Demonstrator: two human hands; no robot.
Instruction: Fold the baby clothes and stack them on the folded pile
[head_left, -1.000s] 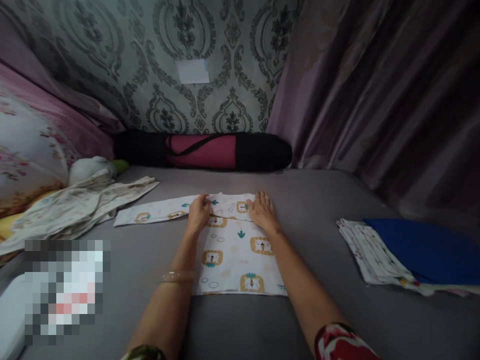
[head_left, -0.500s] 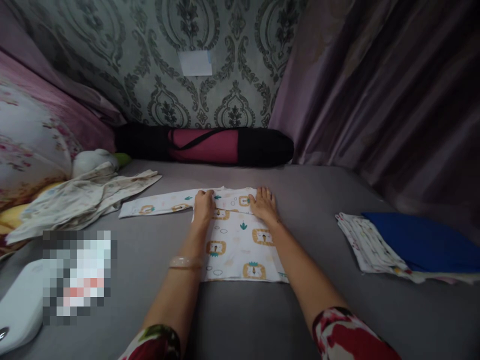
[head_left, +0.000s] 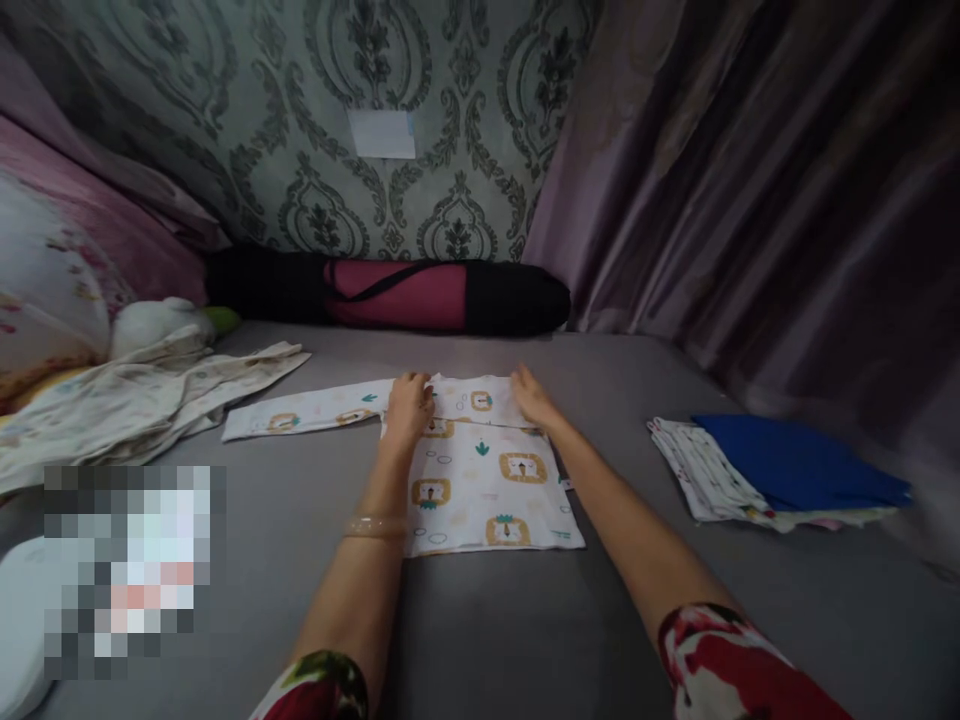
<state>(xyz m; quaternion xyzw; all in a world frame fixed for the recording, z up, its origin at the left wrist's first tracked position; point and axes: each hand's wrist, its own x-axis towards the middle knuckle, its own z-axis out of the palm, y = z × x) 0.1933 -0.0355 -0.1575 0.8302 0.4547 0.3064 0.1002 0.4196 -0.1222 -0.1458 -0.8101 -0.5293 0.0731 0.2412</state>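
Note:
A small white garment (head_left: 480, 480) printed with yellow lions lies flat on the grey bed sheet (head_left: 525, 640). One long sleeve (head_left: 307, 412) stretches out to the left. My left hand (head_left: 409, 405) rests on the garment's upper left, at the root of that sleeve, fingers curled down on the cloth. My right hand (head_left: 534, 396) lies on the upper right edge with fingers stretched out, pressing the folded top strip.
A stack of folded cloths with a blue one on top (head_left: 787, 470) sits at the right. A crumpled pale garment (head_left: 135, 400) and floral pillows (head_left: 52, 290) lie at the left. A black-and-maroon roll bag (head_left: 397, 295) lies along the patterned wall. A purple curtain (head_left: 750, 200) hangs at the right.
Both hands stay on the garment's top edge; the right hand has shifted slightly toward the right corner. The head camera has drifted a little to the right.

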